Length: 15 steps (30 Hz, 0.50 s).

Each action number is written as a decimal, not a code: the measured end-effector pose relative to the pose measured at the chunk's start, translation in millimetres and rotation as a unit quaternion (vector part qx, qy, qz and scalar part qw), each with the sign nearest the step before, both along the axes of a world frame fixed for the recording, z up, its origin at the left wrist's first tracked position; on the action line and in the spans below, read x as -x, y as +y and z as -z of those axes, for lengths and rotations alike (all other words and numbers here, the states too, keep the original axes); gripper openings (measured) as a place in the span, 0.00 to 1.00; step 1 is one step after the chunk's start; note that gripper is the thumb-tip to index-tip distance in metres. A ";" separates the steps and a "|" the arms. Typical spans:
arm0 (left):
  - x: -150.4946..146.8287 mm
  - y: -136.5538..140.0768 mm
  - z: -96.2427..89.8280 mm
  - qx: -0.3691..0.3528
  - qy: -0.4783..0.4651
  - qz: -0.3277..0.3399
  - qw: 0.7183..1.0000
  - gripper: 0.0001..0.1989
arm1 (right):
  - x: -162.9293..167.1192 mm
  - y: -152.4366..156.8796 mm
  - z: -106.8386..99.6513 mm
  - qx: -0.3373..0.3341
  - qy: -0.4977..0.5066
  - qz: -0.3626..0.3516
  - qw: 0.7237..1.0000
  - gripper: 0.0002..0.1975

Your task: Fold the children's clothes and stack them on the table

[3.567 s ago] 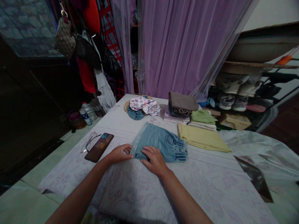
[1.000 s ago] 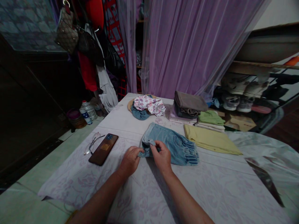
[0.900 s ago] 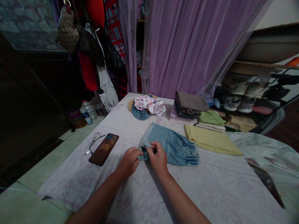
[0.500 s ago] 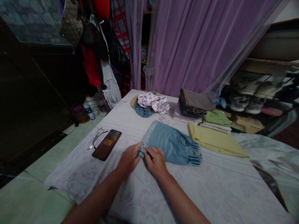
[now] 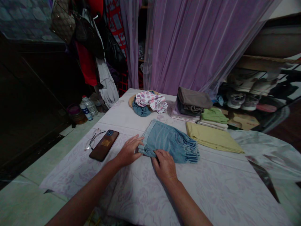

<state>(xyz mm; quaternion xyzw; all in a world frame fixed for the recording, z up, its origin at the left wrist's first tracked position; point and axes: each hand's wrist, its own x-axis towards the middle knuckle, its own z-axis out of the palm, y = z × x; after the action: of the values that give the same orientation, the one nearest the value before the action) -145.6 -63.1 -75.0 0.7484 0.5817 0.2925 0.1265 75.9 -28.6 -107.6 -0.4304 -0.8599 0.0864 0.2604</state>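
Folded denim shorts (image 5: 166,139) lie on the table with the gathered elastic waistband to the right and the cuffed hem to the left. My left hand (image 5: 129,151) is at the hem's left edge, fingers spread, the fingertips touching the cuff. Along the near edge of the shorts, my right hand (image 5: 165,164) pinches the denim between thumb and fingers. A brown phone (image 5: 104,146) and eyeglasses (image 5: 94,139) rest left of my left hand. Beyond the waistband is a folded yellow cloth (image 5: 213,136).
A patterned white cloth (image 5: 141,191) covers the table. At the back stand a straw-coloured hat with heart-print fabric (image 5: 151,100), a stack of folded dark clothes (image 5: 194,100) and a green folded cloth (image 5: 214,115). Purple curtains (image 5: 183,40) hang behind; bottles (image 5: 88,106) stand on the floor at left.
My left hand has let go of the cuff corner and spread its fingers to the left. My right hand has slid right along the near edge. The view has shifted slightly.
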 end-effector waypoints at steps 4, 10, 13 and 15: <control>-3.1 28.8 -15.7 0.049 -0.040 0.044 0.997 0.17 | -5.5 16.5 -4.0 0.061 0.033 0.006 0.998 0.14; -19.2 77.6 -27.2 0.121 -0.014 0.011 0.992 0.14 | -13.8 34.8 -8.8 0.129 0.075 0.030 0.988 0.17; -29.9 98.8 -31.4 0.140 0.034 -0.021 0.989 0.15 | -17.2 34.6 -9.1 0.092 0.060 0.062 0.992 0.23; -36.7 110.5 -34.1 0.155 0.073 -0.049 0.984 0.17 | -20.4 33.8 -8.5 0.052 0.034 0.091 0.994 0.24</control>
<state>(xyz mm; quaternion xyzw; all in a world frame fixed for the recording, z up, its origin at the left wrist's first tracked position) -108.9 47.4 -40.9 0.7095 0.6638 0.1490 0.1840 96.3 5.3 -99.2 -0.5166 -0.8021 0.1215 0.2739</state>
